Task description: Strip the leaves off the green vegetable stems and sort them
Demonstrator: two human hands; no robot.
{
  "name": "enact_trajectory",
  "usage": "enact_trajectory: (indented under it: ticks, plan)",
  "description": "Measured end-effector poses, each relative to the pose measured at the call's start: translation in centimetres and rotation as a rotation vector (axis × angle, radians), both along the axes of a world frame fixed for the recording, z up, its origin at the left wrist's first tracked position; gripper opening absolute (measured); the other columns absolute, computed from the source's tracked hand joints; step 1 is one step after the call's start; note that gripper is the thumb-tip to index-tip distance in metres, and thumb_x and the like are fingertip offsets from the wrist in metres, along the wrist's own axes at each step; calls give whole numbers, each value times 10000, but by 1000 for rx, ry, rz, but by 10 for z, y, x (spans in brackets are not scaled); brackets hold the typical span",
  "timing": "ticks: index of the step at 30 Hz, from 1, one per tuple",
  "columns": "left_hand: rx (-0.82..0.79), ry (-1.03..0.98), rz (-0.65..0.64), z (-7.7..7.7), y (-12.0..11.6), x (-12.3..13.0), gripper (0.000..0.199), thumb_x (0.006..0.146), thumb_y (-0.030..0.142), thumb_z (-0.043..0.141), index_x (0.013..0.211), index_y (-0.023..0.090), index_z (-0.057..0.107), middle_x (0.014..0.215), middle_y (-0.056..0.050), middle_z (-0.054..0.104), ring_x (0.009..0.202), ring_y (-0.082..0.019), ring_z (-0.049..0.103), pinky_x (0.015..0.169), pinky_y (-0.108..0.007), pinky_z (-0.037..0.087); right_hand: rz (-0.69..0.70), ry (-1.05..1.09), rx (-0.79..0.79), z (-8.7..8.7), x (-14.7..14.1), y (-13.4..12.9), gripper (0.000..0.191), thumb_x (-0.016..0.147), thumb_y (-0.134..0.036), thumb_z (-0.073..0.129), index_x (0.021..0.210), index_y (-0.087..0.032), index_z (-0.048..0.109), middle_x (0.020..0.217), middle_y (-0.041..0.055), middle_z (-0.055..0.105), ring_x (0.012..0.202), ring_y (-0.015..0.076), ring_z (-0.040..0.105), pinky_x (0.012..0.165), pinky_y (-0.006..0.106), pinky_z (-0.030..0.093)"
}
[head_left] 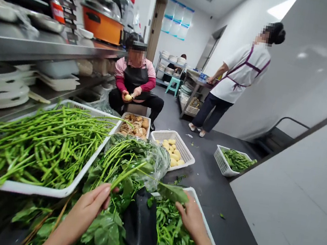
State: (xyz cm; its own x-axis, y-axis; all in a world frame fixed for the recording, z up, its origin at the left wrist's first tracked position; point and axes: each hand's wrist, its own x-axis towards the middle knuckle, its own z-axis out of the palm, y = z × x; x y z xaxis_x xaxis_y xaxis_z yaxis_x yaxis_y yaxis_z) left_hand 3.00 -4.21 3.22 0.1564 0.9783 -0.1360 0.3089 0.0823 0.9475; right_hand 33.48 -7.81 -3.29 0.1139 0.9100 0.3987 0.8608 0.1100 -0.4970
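My left hand (98, 198) pinches green stems (127, 174) above a heap of leafy greens (107, 229). To the right, my right hand (189, 212) has its fingers closed on a green leaf (173, 192) over a white basket (208, 231) of leaves. Bare cut stems (52, 143) fill a large white basket (81, 182) at the left. A clear plastic bag (158, 165) lies around greens just beyond my hands. Dark cloth (140, 225) shows between my arms.
A seated person (135, 77) holds a peeled potato behind a basket of brown potatoes (135, 124). Peeled potatoes (173, 150) lie in another basket. One basket of greens (237, 160) stands at the right. Another person (238, 76) stands by a metal table. Shelving (48, 49) runs along the left.
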Motion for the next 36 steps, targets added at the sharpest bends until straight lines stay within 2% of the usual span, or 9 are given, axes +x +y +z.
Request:
enact_trajectory:
  ticks: [4, 8, 13, 17, 21, 26, 29, 33, 36]
  plan:
    - [30, 38, -7, -1, -2, 8, 467, 696, 651, 398, 590, 208, 501, 503, 32, 451, 478, -139, 401, 487, -248, 327, 74, -20, 262, 46, -58, 8, 254, 902, -270, 423, 1083, -174, 572, 1065, 122, 633, 1007, 225, 567, 853, 366, 433]
    - [80, 77, 13, 3, -8, 11, 415, 716, 608, 393, 564, 225, 444, 502, 36, 429, 500, -149, 418, 511, -254, 334, 22, -101, 385, 77, -109, 37, 210, 904, -306, 440, 1007, -167, 558, 1060, 125, 609, 1027, 249, 515, 867, 387, 358]
    - [122, 29, 35, 1, -7, 12, 411, 737, 587, 375, 542, 229, 425, 483, 32, 439, 489, -148, 431, 512, -254, 342, 167, -215, 206, 35, -161, 56, 199, 868, -176, 434, 711, -179, 556, 643, 46, 589, 637, 181, 523, 656, 306, 337]
    - [130, 20, 73, 2, -3, 7, 436, 727, 589, 383, 487, 225, 392, 458, 30, 420, 469, -137, 419, 494, -249, 342, 371, -71, 68, 5, -181, 44, 167, 811, -130, 456, 709, -186, 575, 680, 36, 616, 663, 170, 545, 664, 294, 357]
    - [46, 9, 59, 4, -5, 3, 426, 722, 590, 382, 520, 220, 446, 448, 39, 435, 423, -128, 411, 464, -248, 353, 385, 476, -85, 19, -170, 50, 126, 776, -242, 521, 842, -178, 608, 832, 40, 630, 758, 162, 554, 684, 275, 410]
    - [3, -120, 56, -6, -4, 9, 323, 705, 514, 526, 726, 203, 610, 692, -27, 645, 686, -202, 601, 601, -275, 458, 283, 1187, -216, 44, -168, 71, 278, 707, -439, 615, 719, -173, 535, 567, -59, 463, 488, 78, 380, 461, 202, 315]
    - [-151, -384, 83, -10, 7, 15, 416, 664, 502, 620, 935, 187, 639, 940, -76, 686, 896, -228, 619, 715, -291, 486, 378, 1307, -347, 49, -177, 68, 345, 646, -469, 682, 671, -171, 511, 510, -81, 415, 434, 51, 315, 406, 183, 249]
    - [-313, -743, 128, -5, 25, 23, 397, 633, 474, 684, 830, 130, 657, 777, -87, 697, 709, -205, 630, 591, -287, 484, 413, 1360, -437, 48, -182, 62, 404, 630, -527, 696, 712, -170, 525, 485, -81, 450, 388, 43, 341, 358, 165, 245]
    - [-247, -864, 214, 2, 29, 27, 353, 560, 434, 741, 724, 132, 663, 721, -79, 697, 767, -210, 633, 693, -298, 493, 336, 1448, -361, 46, -180, 69, 446, 591, -550, 720, 706, -165, 525, 522, -58, 504, 400, 45, 396, 351, 154, 290]
